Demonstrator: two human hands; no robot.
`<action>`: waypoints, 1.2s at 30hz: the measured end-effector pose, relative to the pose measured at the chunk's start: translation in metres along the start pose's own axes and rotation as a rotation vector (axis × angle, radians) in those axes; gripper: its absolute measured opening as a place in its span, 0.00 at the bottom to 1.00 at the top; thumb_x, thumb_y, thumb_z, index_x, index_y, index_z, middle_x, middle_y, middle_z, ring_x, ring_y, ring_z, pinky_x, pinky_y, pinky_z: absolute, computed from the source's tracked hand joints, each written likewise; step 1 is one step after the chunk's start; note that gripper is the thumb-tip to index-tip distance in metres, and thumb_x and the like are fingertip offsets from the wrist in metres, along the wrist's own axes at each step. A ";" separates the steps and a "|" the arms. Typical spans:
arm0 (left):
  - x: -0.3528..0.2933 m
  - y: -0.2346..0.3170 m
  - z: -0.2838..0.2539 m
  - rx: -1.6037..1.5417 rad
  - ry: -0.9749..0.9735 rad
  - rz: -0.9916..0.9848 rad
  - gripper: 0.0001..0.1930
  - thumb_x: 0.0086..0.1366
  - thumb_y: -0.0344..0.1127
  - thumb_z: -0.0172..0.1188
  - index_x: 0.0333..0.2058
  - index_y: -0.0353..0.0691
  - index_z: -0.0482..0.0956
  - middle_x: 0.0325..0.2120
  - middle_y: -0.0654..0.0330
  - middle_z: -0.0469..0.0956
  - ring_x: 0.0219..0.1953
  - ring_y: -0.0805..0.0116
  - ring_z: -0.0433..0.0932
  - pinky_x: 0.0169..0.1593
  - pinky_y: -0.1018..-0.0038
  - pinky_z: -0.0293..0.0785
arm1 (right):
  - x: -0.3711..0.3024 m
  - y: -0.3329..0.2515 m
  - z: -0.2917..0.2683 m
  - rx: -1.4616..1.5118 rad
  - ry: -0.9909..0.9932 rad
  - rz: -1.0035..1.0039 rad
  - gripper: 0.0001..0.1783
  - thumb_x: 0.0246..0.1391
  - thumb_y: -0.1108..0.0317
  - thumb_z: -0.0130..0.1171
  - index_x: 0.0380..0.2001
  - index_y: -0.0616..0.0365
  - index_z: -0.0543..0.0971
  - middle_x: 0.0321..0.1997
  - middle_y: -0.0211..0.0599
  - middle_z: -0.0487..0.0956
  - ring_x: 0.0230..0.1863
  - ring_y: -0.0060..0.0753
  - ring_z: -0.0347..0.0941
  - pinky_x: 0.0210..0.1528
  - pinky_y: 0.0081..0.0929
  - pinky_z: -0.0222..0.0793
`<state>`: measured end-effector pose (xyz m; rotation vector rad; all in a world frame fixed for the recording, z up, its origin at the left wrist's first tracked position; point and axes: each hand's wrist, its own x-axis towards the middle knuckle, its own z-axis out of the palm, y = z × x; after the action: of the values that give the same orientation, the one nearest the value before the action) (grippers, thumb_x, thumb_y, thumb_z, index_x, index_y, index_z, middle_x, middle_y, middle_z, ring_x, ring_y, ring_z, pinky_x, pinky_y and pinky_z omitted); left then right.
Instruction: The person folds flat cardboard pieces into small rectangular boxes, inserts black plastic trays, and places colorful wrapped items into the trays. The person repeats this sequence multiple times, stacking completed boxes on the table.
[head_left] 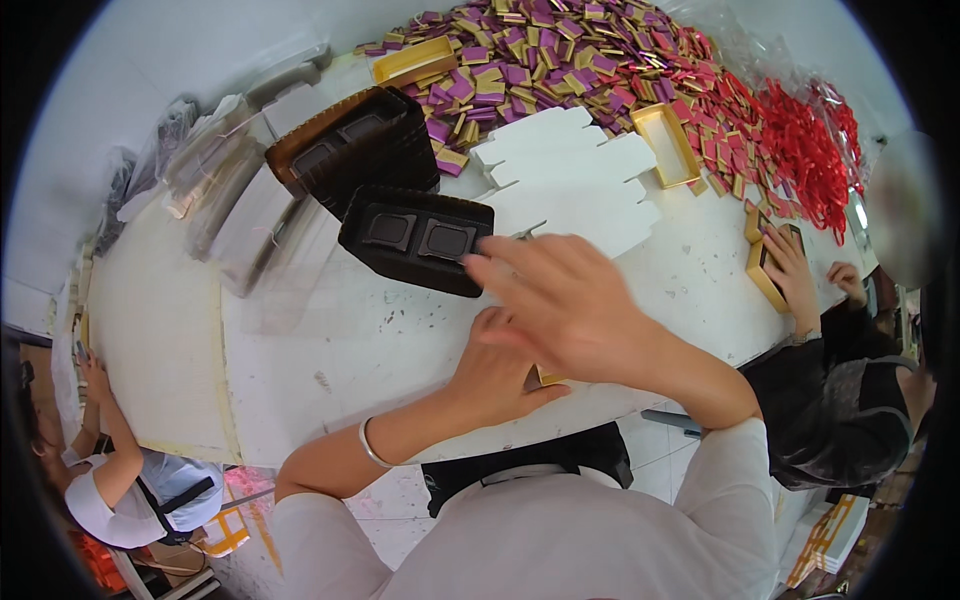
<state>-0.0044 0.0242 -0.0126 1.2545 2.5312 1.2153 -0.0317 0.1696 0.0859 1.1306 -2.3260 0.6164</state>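
My left hand (497,368), below a metal bangle, is closed around a small gold box (549,377). Most of that box is hidden by my hands. Slightly blurred, my right hand (575,305) crosses above it with fingers stretched out and nothing visible in them. Its fingertips are at the right edge of a stack of black plastic trays (412,238); I cannot tell whether they touch. Each tray has two square recesses. A second, taller stack of dark trays (350,150) leans behind the first.
White card pieces (570,180) lie beyond my right hand. Purple, red and gold small boxes (560,60) heap at the back, beside red ribbons (810,150) and an open gold box (667,145). Clear plastic pieces (240,220) stand left. Co-workers sit at both sides, one handling a gold box (765,275).
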 end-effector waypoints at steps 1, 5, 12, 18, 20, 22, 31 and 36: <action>-0.001 -0.002 0.001 -0.063 -0.057 -0.059 0.30 0.51 0.41 0.69 0.52 0.40 0.71 0.44 0.55 0.74 0.50 0.52 0.69 0.52 0.58 0.62 | 0.012 -0.005 0.008 -0.076 -0.072 -0.025 0.14 0.42 0.71 0.63 0.35 0.64 0.77 0.40 0.43 0.74 0.35 0.40 0.70 0.37 0.31 0.67; 0.001 -0.005 0.005 -0.159 0.104 -0.027 0.26 0.51 0.40 0.69 0.48 0.40 0.73 0.41 0.55 0.75 0.48 0.51 0.70 0.52 0.56 0.62 | 0.022 -0.006 0.024 -0.223 -0.218 0.030 0.10 0.41 0.71 0.63 0.24 0.61 0.72 0.29 0.38 0.68 0.31 0.38 0.66 0.31 0.30 0.64; 0.001 -0.004 0.002 -0.119 0.106 -0.044 0.31 0.49 0.39 0.70 0.53 0.41 0.69 0.45 0.54 0.73 0.51 0.53 0.67 0.53 0.58 0.60 | 0.028 0.005 0.018 0.089 0.028 0.114 0.09 0.45 0.73 0.64 0.24 0.63 0.72 0.29 0.38 0.70 0.33 0.38 0.68 0.32 0.28 0.65; -0.001 0.001 -0.005 -0.059 0.020 -0.111 0.36 0.48 0.39 0.71 0.56 0.40 0.66 0.45 0.54 0.73 0.48 0.55 0.67 0.55 0.60 0.60 | -0.005 0.007 -0.047 0.696 0.393 0.491 0.12 0.64 0.64 0.51 0.29 0.61 0.70 0.27 0.25 0.66 0.32 0.16 0.61 0.33 0.19 0.58; -0.001 -0.002 -0.006 -0.043 0.004 -0.078 0.39 0.49 0.40 0.71 0.59 0.41 0.63 0.48 0.55 0.72 0.49 0.55 0.67 0.56 0.61 0.60 | -0.038 0.009 -0.072 0.696 0.282 0.694 0.20 0.63 0.50 0.51 0.32 0.57 0.68 0.28 0.21 0.64 0.32 0.14 0.58 0.33 0.15 0.56; -0.002 0.001 -0.006 -0.043 -0.004 -0.101 0.41 0.49 0.40 0.71 0.60 0.41 0.62 0.49 0.55 0.72 0.50 0.55 0.67 0.57 0.61 0.59 | -0.083 0.021 -0.079 0.818 0.063 0.916 0.23 0.59 0.46 0.56 0.32 0.57 0.68 0.28 0.22 0.65 0.30 0.13 0.59 0.29 0.15 0.57; 0.003 -0.006 -0.004 -0.063 -0.021 0.023 0.43 0.45 0.36 0.73 0.60 0.42 0.63 0.51 0.57 0.73 0.51 0.55 0.67 0.55 0.63 0.63 | -0.118 0.005 -0.042 0.533 -0.112 1.234 0.25 0.54 0.49 0.62 0.44 0.57 0.71 0.34 0.38 0.72 0.21 0.21 0.63 0.27 0.23 0.63; 0.000 -0.007 -0.006 -0.028 -0.026 0.016 0.40 0.42 0.33 0.72 0.57 0.42 0.66 0.52 0.58 0.72 0.52 0.55 0.67 0.56 0.64 0.62 | -0.119 0.004 -0.065 0.085 -0.343 0.580 0.46 0.35 0.44 0.70 0.60 0.46 0.69 0.66 0.53 0.59 0.57 0.55 0.65 0.56 0.41 0.66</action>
<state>-0.0113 0.0183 -0.0131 1.2782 2.4822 1.2254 0.0438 0.2803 0.0653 0.6136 -2.9803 0.7726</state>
